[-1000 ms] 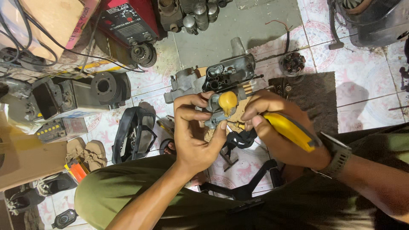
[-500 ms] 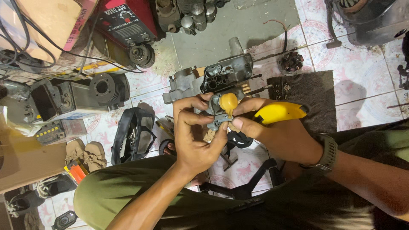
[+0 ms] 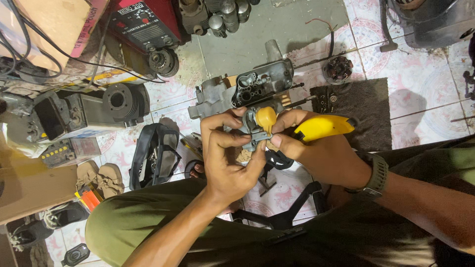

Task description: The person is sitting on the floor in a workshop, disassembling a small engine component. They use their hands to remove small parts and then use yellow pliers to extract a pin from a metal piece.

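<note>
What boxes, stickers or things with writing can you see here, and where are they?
Cardboard box: top left corner, flat and brown, with a pink printed band along its right edge.
Red machine: top, right of the box, boxy, with a dark front panel bearing light lettering and a knob.
Grey block: left side on the floor, with rows of yellow dots.

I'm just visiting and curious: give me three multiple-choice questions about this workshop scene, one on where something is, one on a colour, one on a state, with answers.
1. Where does the dark mat lie?
A. on the tiled floor beyond the right hand
B. on a shelf
C. over the person's knee

2. What colour is the tool handle in the right hand?
A. blue
B. yellow
C. white

3. How is the small grey part held?
A. lying loose on the floor
B. clamped in a vice
C. gripped by the left hand

Answers: 1 A, the mat rests flat on the tiles; 2 B, the handle is bright yellow; 3 C, the left fingers wrap it in mid-air.
</note>
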